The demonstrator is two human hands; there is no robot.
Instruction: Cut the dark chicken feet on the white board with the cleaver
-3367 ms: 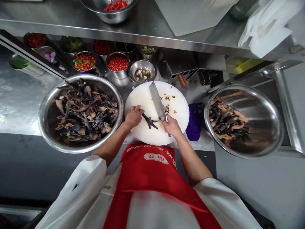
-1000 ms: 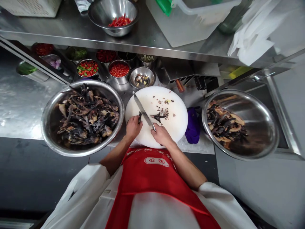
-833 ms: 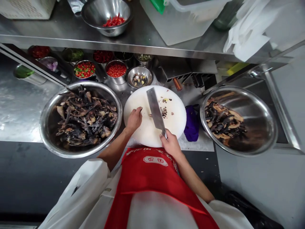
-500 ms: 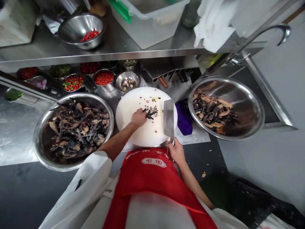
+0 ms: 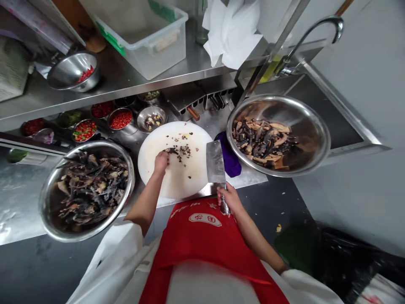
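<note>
My left hand is closed over the left part of the round white cutting board, pinching a dark chicken foot that is partly hidden by the fingers. Small dark scraps lie scattered right of it. At the board's near right edge, my right hand grips the handle of a cleaver. Its broad blade is over the board's right side, pointing away from me. On the left, a steel bowl holds a heap of dark chicken feet. A second steel bowl on the right holds dark and tan pieces.
A purple cloth lies between board and right bowl. Behind the board stand a small steel bowl, containers of chopped peppers and a knife rack. A steel shelf overhangs them. The sink tap is far right.
My left hand has drawn the chicken foot leftward, away from the scraps and the cleaver. The cleaver stays at the board's right edge in my right hand. The view has shifted to the right.
</note>
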